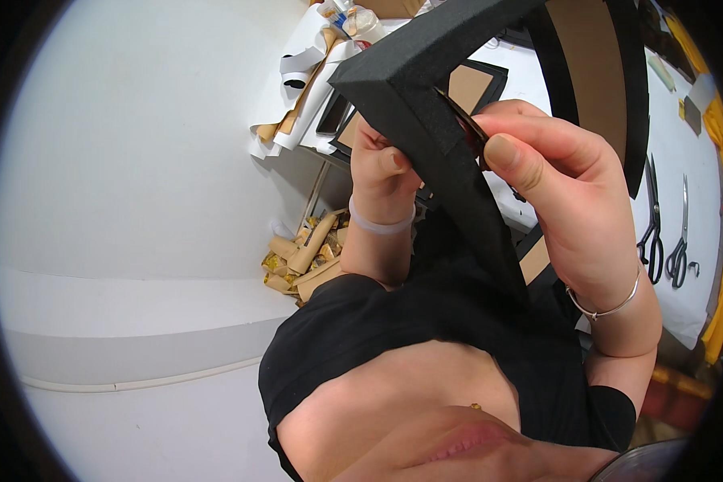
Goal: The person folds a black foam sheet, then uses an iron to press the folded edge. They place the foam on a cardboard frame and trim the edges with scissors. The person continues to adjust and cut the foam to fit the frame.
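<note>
A person holds a black foam frame (450, 120) up close in the upper centre of the frame, its corner pointing toward the upper left and 1 long edge running down toward the lower right. The left hand (381, 173), at centre, is closed on the frame's inner edge, thumb pressed against the black surface, a pale band around the wrist. The right hand (554, 189), right of centre, pinches a thin dark tool (466, 124) between thumb and forefinger, its tip lying against the frame's edge; what kind of tool it is cannot be told. A thin silver bracelet (610, 305) circles the right wrist. At the right edge, 2 pairs of scissors (667, 229) lie on a white table (699, 201). Behind the frame, in the upper centre, rest a second black frame with a brown backing (478, 80) and curled strips of white and brown paper (305, 88). Rolled brown paper scraps (301, 257) are heaped on the floor left of centre.
</note>
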{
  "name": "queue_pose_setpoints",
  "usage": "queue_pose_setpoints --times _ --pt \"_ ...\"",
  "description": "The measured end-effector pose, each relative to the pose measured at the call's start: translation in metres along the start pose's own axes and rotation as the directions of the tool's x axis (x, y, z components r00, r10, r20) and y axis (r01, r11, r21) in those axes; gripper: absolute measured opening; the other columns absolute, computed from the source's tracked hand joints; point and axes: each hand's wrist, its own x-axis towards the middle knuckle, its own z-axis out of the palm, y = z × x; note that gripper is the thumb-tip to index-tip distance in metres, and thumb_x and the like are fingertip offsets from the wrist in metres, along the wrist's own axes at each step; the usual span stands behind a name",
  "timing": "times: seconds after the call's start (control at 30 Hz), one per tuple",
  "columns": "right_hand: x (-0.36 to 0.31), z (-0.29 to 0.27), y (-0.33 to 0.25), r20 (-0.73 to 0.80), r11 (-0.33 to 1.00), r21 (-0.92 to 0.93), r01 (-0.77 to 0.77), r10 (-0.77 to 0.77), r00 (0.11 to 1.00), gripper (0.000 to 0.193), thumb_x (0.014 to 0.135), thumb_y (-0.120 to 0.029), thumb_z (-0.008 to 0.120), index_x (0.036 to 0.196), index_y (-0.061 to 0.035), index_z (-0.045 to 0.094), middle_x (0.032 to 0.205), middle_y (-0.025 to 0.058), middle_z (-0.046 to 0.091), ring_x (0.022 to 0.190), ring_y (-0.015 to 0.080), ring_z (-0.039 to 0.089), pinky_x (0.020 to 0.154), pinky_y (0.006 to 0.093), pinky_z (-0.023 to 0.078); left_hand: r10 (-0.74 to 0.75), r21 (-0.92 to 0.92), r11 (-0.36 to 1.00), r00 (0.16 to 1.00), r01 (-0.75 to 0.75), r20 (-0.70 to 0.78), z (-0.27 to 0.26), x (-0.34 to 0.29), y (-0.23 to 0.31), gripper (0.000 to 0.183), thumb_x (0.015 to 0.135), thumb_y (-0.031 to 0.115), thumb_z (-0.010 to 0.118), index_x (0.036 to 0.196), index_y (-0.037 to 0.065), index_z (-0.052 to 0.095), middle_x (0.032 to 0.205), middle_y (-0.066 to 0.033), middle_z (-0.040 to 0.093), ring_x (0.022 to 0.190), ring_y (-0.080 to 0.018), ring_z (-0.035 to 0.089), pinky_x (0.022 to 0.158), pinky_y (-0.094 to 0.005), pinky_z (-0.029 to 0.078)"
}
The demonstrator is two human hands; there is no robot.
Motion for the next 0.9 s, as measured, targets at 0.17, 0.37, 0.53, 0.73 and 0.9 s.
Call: queue_pose_setpoints --times 0.17,0.37,0.53,0.73,0.9 --pt "-0.001 0.001 0.000 -0.016 1.000 -0.012 -0.022 0.021 1.000 0.026 0.098 -0.013 0.071 0.118 0.0038 0.073 0.109 0.0082 0.070 0.100 0.0148 0.063 0.092 0.0271 0.048 0.030 0.031 0.999 1.000 -0.030 -0.003 0.002 0.001 -0.001 0.026 0.089 0.013 0.073 0.111 0.009 0.060 0.104 -0.0005 0.052 0.085 -0.0059 0.058 0.061 -0.0203 0.053" --pt "-0.005 -0.002 0.002 -0.026 0.998 -0.065 -0.017 0.015 1.000 0.028 0.099 -0.015 0.070 0.118 0.0055 0.072 0.110 0.0085 0.069 0.101 0.0150 0.062 0.094 0.0279 0.047 -0.018 -0.179 0.984 0.999 0.024 0.037 -0.020 -0.009 -0.004 0.056 0.075 0.015 0.088 0.123 -0.008 0.068 0.120 -0.0196 0.072 0.111 -0.0303 0.071 0.097 -0.0401 0.057" --pt "-0.006 -0.003 0.003 -0.009 0.999 -0.032 -0.015 0.015 1.000 0.029 0.099 -0.017 0.070 0.118 0.0053 0.072 0.109 0.0092 0.069 0.102 0.0160 0.063 0.094 0.0283 0.048 0.016 -0.161 0.987 0.999 -0.010 0.040 -0.018 -0.010 -0.006 0.056 0.073 0.012 0.088 0.121 -0.007 0.069 0.120 -0.0194 0.073 0.111 -0.0293 0.071 0.097 -0.0387 0.056" --pt "-0.007 -0.005 0.010 0.039 1.000 0.020 0.013 -0.014 0.999 0.032 0.099 -0.021 0.071 0.118 0.0046 0.073 0.110 0.0108 0.070 0.103 0.0180 0.064 0.094 0.0288 0.049 0.079 -0.235 0.970 0.993 -0.055 0.092 -0.012 -0.001 -0.010 0.055 0.072 0.009 0.087 0.121 -0.009 0.068 0.121 -0.0204 0.072 0.111 -0.0301 0.071 0.097 -0.0394 0.057" --pt "-0.006 -0.007 0.011 0.061 0.998 0.059 0.028 -0.032 0.998 0.032 0.099 -0.022 0.071 0.117 0.0037 0.073 0.110 0.0110 0.070 0.104 0.0188 0.064 0.094 0.0292 0.049 0.019 -0.196 0.981 0.996 -0.002 0.086 -0.055 -0.020 -0.029 0.055 0.073 0.007 0.087 0.121 -0.010 0.068 0.120 -0.0217 0.072 0.110 -0.0313 0.071 0.096 -0.0403 0.057"
